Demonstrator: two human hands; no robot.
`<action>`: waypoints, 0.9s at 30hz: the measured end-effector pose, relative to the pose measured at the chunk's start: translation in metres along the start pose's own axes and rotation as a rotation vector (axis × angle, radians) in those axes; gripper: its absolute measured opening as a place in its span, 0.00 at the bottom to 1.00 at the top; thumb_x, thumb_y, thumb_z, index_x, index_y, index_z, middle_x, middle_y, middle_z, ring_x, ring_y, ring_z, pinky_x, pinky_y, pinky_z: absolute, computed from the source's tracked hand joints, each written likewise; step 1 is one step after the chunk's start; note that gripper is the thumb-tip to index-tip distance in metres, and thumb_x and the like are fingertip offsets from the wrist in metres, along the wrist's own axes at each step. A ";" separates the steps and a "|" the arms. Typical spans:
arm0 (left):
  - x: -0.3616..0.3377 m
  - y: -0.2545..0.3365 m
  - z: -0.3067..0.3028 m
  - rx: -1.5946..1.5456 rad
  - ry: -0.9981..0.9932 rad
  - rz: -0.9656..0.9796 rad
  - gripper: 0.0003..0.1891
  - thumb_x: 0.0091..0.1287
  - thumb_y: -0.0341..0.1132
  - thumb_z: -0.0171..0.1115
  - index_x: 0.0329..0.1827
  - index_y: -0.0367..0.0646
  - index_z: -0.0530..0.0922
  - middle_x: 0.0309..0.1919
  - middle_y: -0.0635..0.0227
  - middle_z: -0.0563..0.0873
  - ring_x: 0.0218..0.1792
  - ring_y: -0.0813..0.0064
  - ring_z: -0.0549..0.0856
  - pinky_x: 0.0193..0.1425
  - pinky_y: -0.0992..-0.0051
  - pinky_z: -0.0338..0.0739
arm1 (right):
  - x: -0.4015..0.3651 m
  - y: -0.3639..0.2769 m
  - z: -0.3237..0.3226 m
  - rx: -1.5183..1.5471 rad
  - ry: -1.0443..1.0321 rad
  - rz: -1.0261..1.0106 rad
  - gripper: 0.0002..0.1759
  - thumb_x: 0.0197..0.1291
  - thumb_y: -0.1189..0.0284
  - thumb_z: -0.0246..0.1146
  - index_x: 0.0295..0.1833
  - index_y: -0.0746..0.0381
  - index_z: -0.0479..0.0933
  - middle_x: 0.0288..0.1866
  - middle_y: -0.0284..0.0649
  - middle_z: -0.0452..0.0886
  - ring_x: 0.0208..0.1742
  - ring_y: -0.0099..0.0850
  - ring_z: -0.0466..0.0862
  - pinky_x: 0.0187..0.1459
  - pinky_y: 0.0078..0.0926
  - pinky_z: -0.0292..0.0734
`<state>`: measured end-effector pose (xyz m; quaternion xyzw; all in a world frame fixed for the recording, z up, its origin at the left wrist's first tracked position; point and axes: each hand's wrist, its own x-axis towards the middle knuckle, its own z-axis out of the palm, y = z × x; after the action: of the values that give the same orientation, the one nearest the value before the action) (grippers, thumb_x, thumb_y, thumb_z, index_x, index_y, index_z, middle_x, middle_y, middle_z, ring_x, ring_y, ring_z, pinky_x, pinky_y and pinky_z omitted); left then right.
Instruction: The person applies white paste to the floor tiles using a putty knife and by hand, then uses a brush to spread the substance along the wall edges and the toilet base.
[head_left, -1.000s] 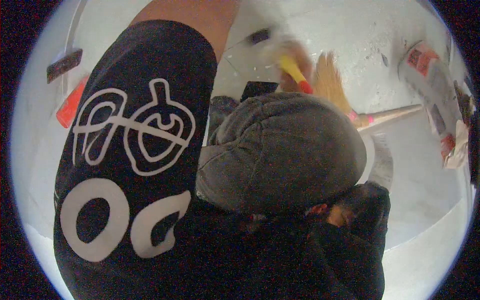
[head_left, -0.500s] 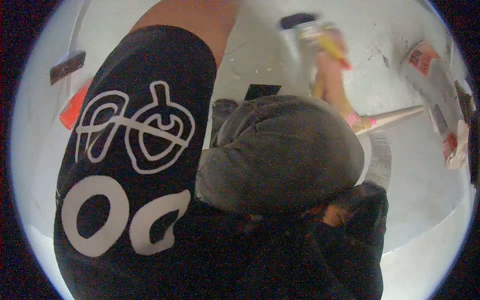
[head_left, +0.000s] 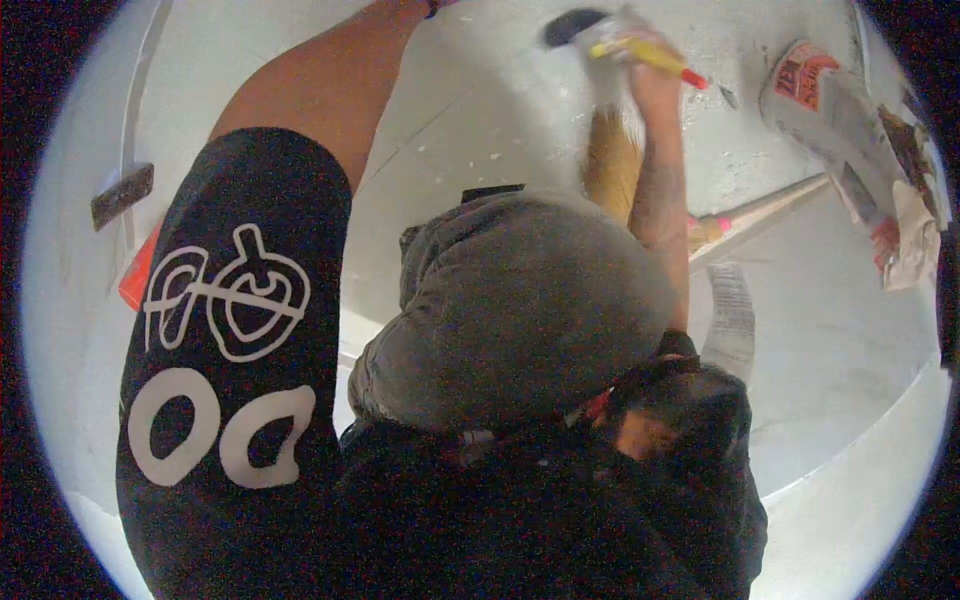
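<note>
While we look down past our knee in grey, creased fabric [head_left: 520, 310], a white floor [head_left: 480, 110] spreads out, matt and dusty, flecked with pale chips and crossed by thin seams. At the far edge our right hand [head_left: 632, 50], blurred, is closed around a slim yellow tool with a red tip [head_left: 655, 58], which lies slantwise just beside a black oval object [head_left: 572, 25]. Our left arm [head_left: 320, 90] runs out past the top edge, so we cannot tell its grip. A straw broom [head_left: 612, 165] with a pale wooden handle lies behind the forearm. Far right slumps a crumpled printed bag [head_left: 830, 120]; nearer lies a printed paper strip [head_left: 733, 320]. On the left sit a flat red piece [head_left: 137, 280] and a dark block [head_left: 122, 195].
</note>
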<state>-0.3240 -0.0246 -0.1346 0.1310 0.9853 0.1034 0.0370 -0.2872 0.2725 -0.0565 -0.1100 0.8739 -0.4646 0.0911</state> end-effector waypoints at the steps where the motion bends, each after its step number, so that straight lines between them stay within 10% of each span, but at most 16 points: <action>1: 0.000 0.002 0.001 -0.128 -0.038 -0.084 0.28 0.57 0.44 0.54 0.59 0.40 0.68 0.55 0.57 0.77 0.56 0.62 0.76 0.62 0.67 0.68 | 0.009 0.010 -0.014 -0.218 0.116 -0.068 0.11 0.45 0.80 0.59 0.37 0.62 0.79 0.32 0.41 0.82 0.36 0.39 0.82 0.43 0.29 0.77; 5: 0.003 0.001 0.000 -0.128 0.011 -0.035 0.27 0.56 0.43 0.54 0.58 0.40 0.68 0.52 0.55 0.78 0.53 0.61 0.77 0.59 0.66 0.70 | -0.009 -0.044 0.007 -0.337 0.189 0.050 0.09 0.51 0.71 0.58 0.38 0.62 0.77 0.29 0.41 0.81 0.29 0.37 0.81 0.30 0.36 0.74; 6: 0.001 0.003 -0.005 -0.109 0.011 -0.071 0.26 0.56 0.43 0.54 0.57 0.40 0.69 0.51 0.55 0.79 0.52 0.60 0.78 0.57 0.64 0.71 | -0.024 -0.047 0.034 -0.014 0.103 0.027 0.10 0.47 0.72 0.61 0.38 0.61 0.78 0.33 0.43 0.82 0.32 0.38 0.81 0.34 0.33 0.75; 7: 0.000 0.006 -0.010 -0.091 0.010 -0.106 0.26 0.55 0.43 0.55 0.56 0.39 0.69 0.49 0.55 0.79 0.50 0.60 0.79 0.55 0.63 0.71 | -0.032 -0.046 0.049 -0.321 -0.086 -0.337 0.12 0.46 0.74 0.62 0.40 0.60 0.78 0.37 0.43 0.82 0.39 0.39 0.81 0.42 0.30 0.76; 8: 0.001 0.006 -0.010 -0.096 0.011 -0.107 0.26 0.55 0.43 0.55 0.56 0.39 0.69 0.49 0.55 0.79 0.50 0.60 0.79 0.55 0.63 0.71 | -0.040 -0.072 0.058 0.073 -0.279 -0.250 0.14 0.46 0.77 0.60 0.42 0.61 0.78 0.41 0.44 0.81 0.47 0.39 0.79 0.50 0.29 0.74; 11: 0.004 0.002 -0.009 -0.169 -0.111 -0.095 0.26 0.55 0.44 0.56 0.55 0.39 0.69 0.47 0.55 0.80 0.48 0.59 0.80 0.52 0.61 0.73 | -0.031 -0.011 0.068 0.016 -0.304 -0.356 0.16 0.43 0.80 0.59 0.42 0.61 0.78 0.41 0.43 0.81 0.47 0.40 0.79 0.51 0.30 0.73; 12: 0.002 0.002 -0.002 -0.115 -0.028 -0.072 0.25 0.54 0.44 0.56 0.53 0.39 0.70 0.45 0.56 0.81 0.46 0.59 0.80 0.51 0.61 0.73 | -0.017 -0.011 0.052 0.293 -0.161 0.043 0.12 0.49 0.80 0.58 0.41 0.62 0.79 0.40 0.45 0.82 0.46 0.40 0.80 0.51 0.34 0.74; 13: 0.000 0.002 0.003 -0.059 0.051 -0.048 0.24 0.54 0.43 0.56 0.52 0.39 0.70 0.44 0.56 0.81 0.45 0.58 0.81 0.50 0.61 0.74 | 0.001 -0.011 0.023 -0.195 -0.188 -0.028 0.10 0.51 0.79 0.57 0.39 0.64 0.79 0.40 0.44 0.82 0.43 0.36 0.81 0.49 0.32 0.75; 17: 0.002 0.001 0.012 -0.095 0.084 -0.073 0.23 0.55 0.44 0.56 0.50 0.41 0.71 0.41 0.57 0.82 0.44 0.58 0.81 0.50 0.61 0.74 | 0.025 0.029 -0.034 -0.005 0.224 -0.101 0.08 0.50 0.79 0.57 0.37 0.65 0.79 0.35 0.42 0.82 0.38 0.35 0.82 0.43 0.31 0.76; 19: 0.003 -0.005 0.022 -0.108 0.099 0.041 0.22 0.56 0.45 0.55 0.50 0.42 0.73 0.41 0.57 0.82 0.44 0.59 0.80 0.49 0.58 0.73 | 0.022 0.033 -0.038 -0.478 0.434 -0.063 0.09 0.48 0.80 0.58 0.37 0.65 0.78 0.32 0.42 0.81 0.37 0.35 0.82 0.40 0.30 0.77; 24: -0.002 -0.005 0.033 -0.049 -0.082 -0.058 0.21 0.57 0.47 0.54 0.49 0.43 0.73 0.42 0.57 0.82 0.44 0.57 0.80 0.48 0.56 0.72 | -0.039 -0.059 0.047 0.121 -0.294 -0.194 0.21 0.43 0.77 0.62 0.47 0.56 0.77 0.49 0.44 0.79 0.50 0.40 0.78 0.52 0.34 0.73; 27: 0.001 -0.003 0.039 0.026 -0.023 -0.044 0.22 0.57 0.48 0.53 0.49 0.43 0.73 0.42 0.57 0.82 0.44 0.55 0.80 0.49 0.55 0.71 | -0.036 -0.078 0.054 0.218 -0.363 -0.178 0.20 0.42 0.80 0.62 0.45 0.55 0.79 0.48 0.42 0.79 0.51 0.38 0.78 0.53 0.33 0.72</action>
<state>-0.3219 -0.0198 -0.1734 0.1109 0.9887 0.0881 0.0487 -0.2303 0.1973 -0.0191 -0.2580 0.7748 -0.5350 0.2167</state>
